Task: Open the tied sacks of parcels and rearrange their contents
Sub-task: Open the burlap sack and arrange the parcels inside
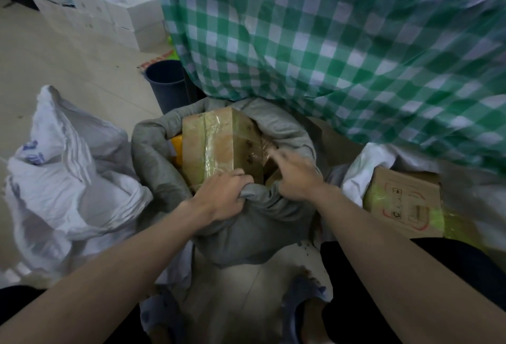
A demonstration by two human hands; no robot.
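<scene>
Head view, indoor, dim overall; light soft and diffuse, source not identifiable. No hard shadows. Corners darken markedly (vignetting), strongest at bottom left and bottom right. Wide-angle distortion: forearms stretch and widen toward the lower edge. Motion blur on the right hand (294, 176), fingers smeared; left hand (224, 196) sharper. Green checked cloth (342, 42) soft and streaked, worst at right edge. Mild glare on clear tape across the taped box (219, 141). White sack (68, 179) is the brightest area, near washed out. Far white boxes (109, 12) hazy, low contrast
</scene>
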